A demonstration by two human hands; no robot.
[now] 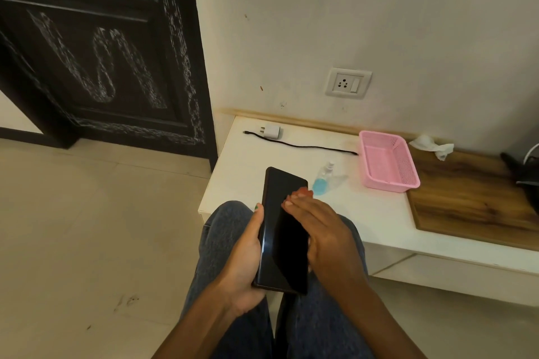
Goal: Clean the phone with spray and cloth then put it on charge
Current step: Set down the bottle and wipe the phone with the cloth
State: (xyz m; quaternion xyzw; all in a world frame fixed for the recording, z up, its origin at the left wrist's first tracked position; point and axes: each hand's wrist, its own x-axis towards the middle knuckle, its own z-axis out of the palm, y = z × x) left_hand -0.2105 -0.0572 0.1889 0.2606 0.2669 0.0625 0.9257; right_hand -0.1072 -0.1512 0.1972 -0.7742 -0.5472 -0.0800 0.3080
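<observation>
A black phone (280,230) with a dark screen is held above my lap. My left hand (245,265) cups its lower left edge, thumb along the side. My right hand (323,236) lies over its right side with the fingers flat and together on the glass; no cloth shows in it. A small spray bottle (322,179) with blue liquid lies on the white table just beyond the phone. A crumpled white cloth (431,145) sits at the back by the wall. The white charger plug (272,131) and its black cable (306,146) lie unplugged on the table.
A wall socket (347,83) sits above the low white table (364,213). An empty pink basket (408,172) stands next to a wooden board (472,198). A dark object (522,175) is at the far right. A dark carved door (102,52) is on the left.
</observation>
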